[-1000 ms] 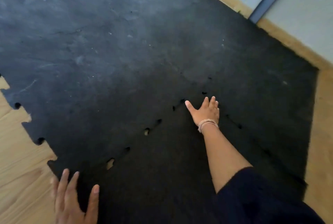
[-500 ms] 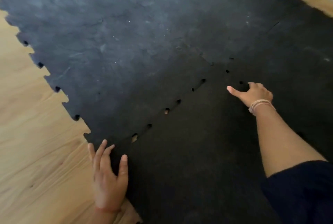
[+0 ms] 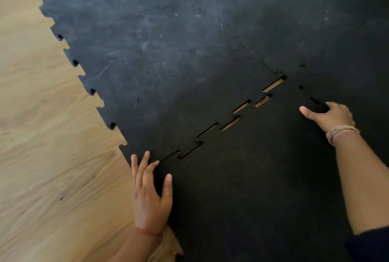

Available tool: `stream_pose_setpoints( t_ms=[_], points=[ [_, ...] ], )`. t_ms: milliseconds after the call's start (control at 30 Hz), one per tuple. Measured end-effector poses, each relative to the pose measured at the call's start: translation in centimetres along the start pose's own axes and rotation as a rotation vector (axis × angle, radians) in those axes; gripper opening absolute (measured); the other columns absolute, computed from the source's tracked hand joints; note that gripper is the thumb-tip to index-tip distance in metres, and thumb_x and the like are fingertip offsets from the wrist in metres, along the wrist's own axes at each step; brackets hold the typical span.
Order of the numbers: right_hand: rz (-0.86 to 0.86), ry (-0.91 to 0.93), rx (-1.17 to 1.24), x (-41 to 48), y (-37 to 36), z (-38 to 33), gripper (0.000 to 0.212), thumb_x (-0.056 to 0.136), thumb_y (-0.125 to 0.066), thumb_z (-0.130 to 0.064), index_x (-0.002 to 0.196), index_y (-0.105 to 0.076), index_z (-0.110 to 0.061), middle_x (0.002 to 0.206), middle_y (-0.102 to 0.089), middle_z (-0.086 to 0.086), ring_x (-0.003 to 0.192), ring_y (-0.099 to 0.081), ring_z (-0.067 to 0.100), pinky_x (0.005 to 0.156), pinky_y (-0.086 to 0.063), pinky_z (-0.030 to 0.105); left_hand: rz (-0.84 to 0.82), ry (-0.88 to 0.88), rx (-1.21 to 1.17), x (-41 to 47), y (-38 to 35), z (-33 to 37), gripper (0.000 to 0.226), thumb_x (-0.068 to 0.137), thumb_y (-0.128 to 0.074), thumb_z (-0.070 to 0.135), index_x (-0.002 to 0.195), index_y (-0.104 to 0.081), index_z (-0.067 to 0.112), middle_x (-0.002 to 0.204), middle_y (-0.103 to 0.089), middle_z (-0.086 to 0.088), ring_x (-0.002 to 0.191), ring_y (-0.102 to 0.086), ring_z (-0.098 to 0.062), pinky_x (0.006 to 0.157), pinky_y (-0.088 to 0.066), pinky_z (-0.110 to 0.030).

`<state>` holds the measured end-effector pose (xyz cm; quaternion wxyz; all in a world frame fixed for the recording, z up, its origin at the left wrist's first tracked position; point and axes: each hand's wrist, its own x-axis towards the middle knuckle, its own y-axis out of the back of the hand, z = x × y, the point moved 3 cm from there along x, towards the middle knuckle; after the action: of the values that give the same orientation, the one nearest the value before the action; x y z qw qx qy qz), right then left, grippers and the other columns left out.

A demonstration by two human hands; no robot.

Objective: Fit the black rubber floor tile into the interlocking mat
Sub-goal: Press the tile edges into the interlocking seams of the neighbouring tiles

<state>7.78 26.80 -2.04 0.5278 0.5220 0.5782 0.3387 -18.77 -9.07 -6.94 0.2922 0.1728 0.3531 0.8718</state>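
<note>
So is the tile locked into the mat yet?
Not fully. The tile lies flat, but wood shows through gaps along its seam with the mat; the teeth near the left hand look closer.

single head view, looking forward and steeply down, close over mat [image 3: 168, 51] and wooden floor [image 3: 42, 156].

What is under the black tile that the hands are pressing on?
Wood floor shows through the open seam gaps beside the tile. Directly beneath the tile, everything is covered.

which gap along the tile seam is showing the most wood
The gap farthest up the seam, at the corner near the right hand. Its wood strip is longest; gaps toward the left hand are nearly closed.
</note>
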Motion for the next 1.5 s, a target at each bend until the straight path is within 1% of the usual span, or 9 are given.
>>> stream_pose_setpoints(
  t_ms=[200,367,500,633,933,1100,1167,1267,1500],
  points=[
    [0.101,0.079,0.117,-2.0,-1.3,-1.5,0.082,0.083,-0.063,-0.043,0.144,-0.025,-0.003,0.152,-0.025,0.017,0.139,-0.020,0.032,0.112,-0.018,0.044,-0.030,-0.015,0.020,0.2,-0.2,-0.2,0.054,0.080,-0.040,0.042,0.111,-0.057,0.001,0.141,-0.041,-0.014,0.139,-0.012,-0.024,0.108,-0.016,-0.038],
    [0.014,0.778,-0.041,-13.1,-7.5,-9.0,0.079,0.090,-0.039,-0.053,0.146,-0.011,-0.004,0.153,0.002,0.008,0.142,0.002,0.022,0.113,-0.002,0.034,-0.015,-0.101,0.114,-0.2,0.6,0.4,0.062,0.090,-0.033,0.048,0.125,-0.047,-0.001,0.144,-0.032,-0.009,0.142,-0.002,-0.019,0.115,-0.012,-0.037],
    [-0.018,1.147,-0.277,-21.0,-11.6,-10.0,0.076,0.092,-0.017,-0.060,0.145,-0.016,-0.006,0.153,-0.011,0.011,0.142,-0.011,0.024,0.113,-0.010,0.036,-0.175,-0.346,0.319,-2.5,0.6,2.0,0.062,0.094,-0.021,0.045,0.142,-0.020,0.007,0.155,-0.008,-0.008,0.143,-0.001,-0.023,0.117,0.001,-0.033],
    [-0.038,1.124,-0.368,-21.2,-11.6,-9.3,0.081,0.091,-0.017,-0.064,0.144,-0.021,-0.004,0.153,-0.017,0.014,0.142,-0.015,0.026,0.111,-0.014,0.037,-0.356,-0.420,0.514,-3.5,-0.7,0.7,0.067,0.093,-0.015,0.051,0.145,-0.010,0.009,0.155,0.002,-0.006,0.142,-0.004,-0.020,0.115,-0.001,-0.032],
    [-0.153,1.162,-0.557,-19.8,-10.9,-10.1,0.089,0.085,-0.016,-0.071,0.143,-0.022,-0.004,0.151,-0.023,0.015,0.138,-0.023,0.026,0.108,-0.023,0.042,-0.432,-0.356,0.532,-2.7,-1.4,0.9,0.068,0.093,-0.014,0.049,0.143,-0.018,0.004,0.154,-0.013,-0.012,0.141,-0.008,-0.021,0.113,-0.005,-0.034],
    [-0.277,1.210,-0.520,-19.8,-9.6,-10.6,0.089,0.073,0.006,-0.075,0.139,0.016,-0.016,0.147,0.022,0.001,0.137,0.020,0.018,0.109,0.009,0.030,-0.443,-0.366,0.489,-2.6,-0.9,1.0,0.064,0.094,-0.015,0.048,0.143,-0.018,0.007,0.155,-0.007,-0.007,0.142,-0.005,-0.019,0.114,-0.003,-0.032],
    [-0.219,1.195,-0.548,-20.4,-9.7,-10.5,0.089,0.079,-0.001,-0.074,0.142,0.007,-0.011,0.150,0.014,0.006,0.140,0.009,0.021,0.110,0.000,0.033,-0.441,-0.371,0.459,-2.6,-0.6,1.1,0.062,0.094,-0.015,0.047,0.142,-0.020,0.007,0.154,-0.018,-0.009,0.142,-0.004,-0.017,0.114,-0.004,-0.031],
    [-0.136,1.171,-0.510,-21.1,-10.2,-10.0,0.084,0.088,-0.013,-0.068,0.142,-0.023,-0.004,0.150,-0.020,0.013,0.137,-0.023,0.025,0.106,-0.021,0.042,-0.428,-0.362,0.414,-2.4,-0.5,1.4,0.061,0.095,-0.014,0.046,0.139,-0.023,0.005,0.147,-0.028,-0.013,0.142,-0.003,-0.016,0.114,-0.005,-0.030],
    [-0.104,1.083,-0.482,-21.4,-11.3,-9.9,0.084,0.089,-0.015,-0.068,0.141,-0.025,-0.003,0.149,-0.027,0.016,0.137,-0.027,0.028,0.105,-0.025,0.048,-0.397,-0.347,0.339,-2.4,-0.8,1.3,0.062,0.095,-0.015,0.045,0.138,-0.024,0.002,0.146,-0.028,-0.017,0.142,-0.007,-0.019,0.115,-0.006,-0.031]
  ],
)
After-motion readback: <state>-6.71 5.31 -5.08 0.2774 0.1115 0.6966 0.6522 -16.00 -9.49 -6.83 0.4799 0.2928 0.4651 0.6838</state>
